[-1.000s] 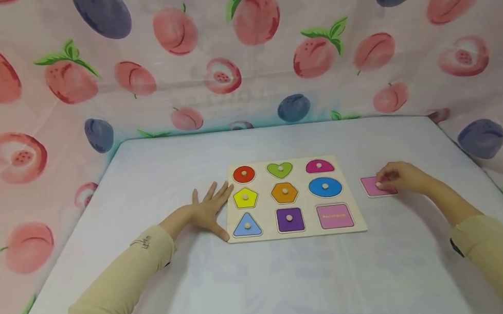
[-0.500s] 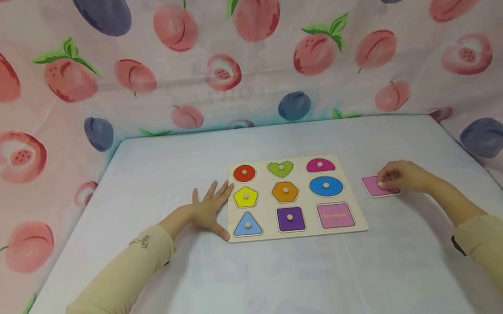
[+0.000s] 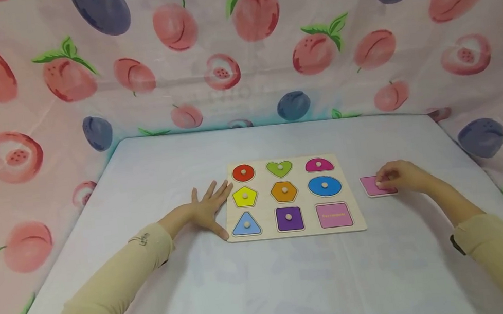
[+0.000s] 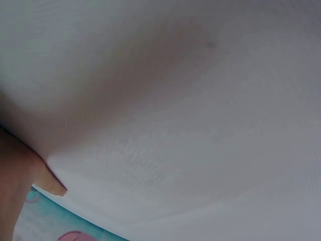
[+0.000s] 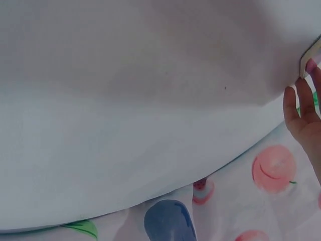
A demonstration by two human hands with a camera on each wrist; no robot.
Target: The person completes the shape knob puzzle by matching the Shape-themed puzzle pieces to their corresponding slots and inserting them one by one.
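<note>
A wooden shape puzzle board lies on the table, with knobbed pieces in most of its recesses. The recess at its near right corner, a pink rectangle with lettering, holds no piece. My left hand rests with spread fingers against the board's left edge; the left wrist view catches just a bit of that hand. To the right of the board, my right hand pinches the pale knob of a pink rectangle puzzle piece. The right wrist view shows curled fingers beside the piece's edge.
A white-covered table spreads around the board on all sides. Fruit-print cloth hangs behind it and along both sides, meeting the table's back edge. Among the seated pieces are a purple square and a blue oval.
Both hands, the board and the pink piece keep their places. Only a very slight shift of the whole head view shows.
</note>
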